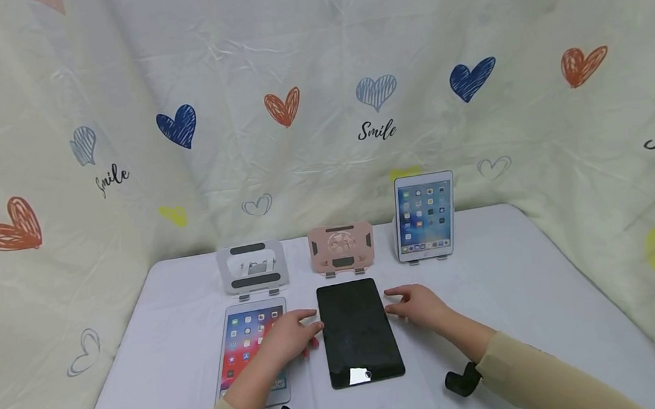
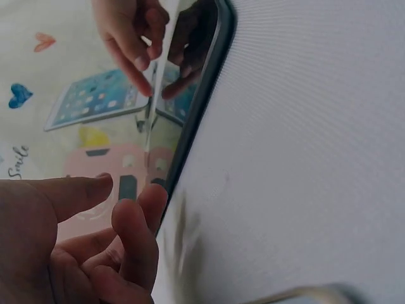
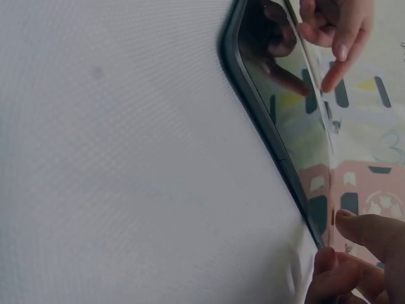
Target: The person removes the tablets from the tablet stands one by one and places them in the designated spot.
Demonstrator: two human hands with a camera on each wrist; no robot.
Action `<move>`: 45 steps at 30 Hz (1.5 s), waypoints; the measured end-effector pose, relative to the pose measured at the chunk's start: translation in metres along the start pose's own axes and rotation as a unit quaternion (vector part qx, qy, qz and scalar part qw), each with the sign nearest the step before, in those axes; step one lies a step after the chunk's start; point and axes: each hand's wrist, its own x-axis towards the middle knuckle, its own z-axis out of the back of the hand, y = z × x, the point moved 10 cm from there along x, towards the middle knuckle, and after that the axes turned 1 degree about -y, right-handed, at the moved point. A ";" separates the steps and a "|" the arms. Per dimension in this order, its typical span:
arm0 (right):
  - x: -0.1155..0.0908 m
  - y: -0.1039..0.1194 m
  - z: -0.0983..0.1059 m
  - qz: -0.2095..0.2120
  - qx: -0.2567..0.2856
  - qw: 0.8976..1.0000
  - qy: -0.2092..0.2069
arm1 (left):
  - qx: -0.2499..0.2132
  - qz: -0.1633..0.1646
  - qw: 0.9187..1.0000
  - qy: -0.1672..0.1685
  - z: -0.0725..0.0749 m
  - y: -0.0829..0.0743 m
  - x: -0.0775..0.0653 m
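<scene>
**Black tablet [image 1: 359, 330] between your left hand [image 1: 289, 335] and right hand [image 1: 420, 306]**

Head view: the black tablet lies face up on the white table [image 1: 506, 273], well in from the back edge and about midway between the left and right edges. Your left hand is at its left side, your right hand at its right side; neither grasps it, and the fingers of both look relaxed. A white tablet [image 1: 238, 354] with its screen lit lies nearer the table's left edge, partly beneath your left forearm. Along the back edge stand a grey stand [image 1: 254, 281] toward the back left corner, a pink stand [image 1: 343, 263] behind the black tablet, and a second lit tablet [image 1: 425, 215], propped upright toward the back right corner.

Left wrist view: your left thumb and fingers are apart with nothing pinched, the fingertips by the black tablet's rim. Whether they touch it, you cannot tell.

Right wrist view: your right thumb and forefinger are likewise parted at the opposite rim, contact again unclear. Your left hand shows across the glossy screen, which mirrors it.
</scene>
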 end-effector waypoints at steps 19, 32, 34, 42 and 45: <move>-0.004 0.003 0.031 0.020 0.019 0.998 -0.052 | -0.001 -0.032 0.999 -0.019 0.003 -0.026 0.003; -0.002 -0.002 0.051 0.047 0.030 0.997 -0.054 | -0.023 -0.076 0.996 -0.035 -0.003 -0.053 0.014; -0.002 -0.002 0.054 0.054 0.035 0.997 -0.053 | -0.032 -0.085 0.995 -0.035 -0.005 -0.057 0.016; -0.002 -0.008 0.071 0.063 0.059 0.994 -0.065 | -0.071 -0.106 0.991 -0.026 -0.015 -0.074 0.027; 0.000 -0.014 0.078 0.060 0.062 0.994 -0.071 | -0.084 -0.120 0.989 -0.024 -0.018 -0.083 0.031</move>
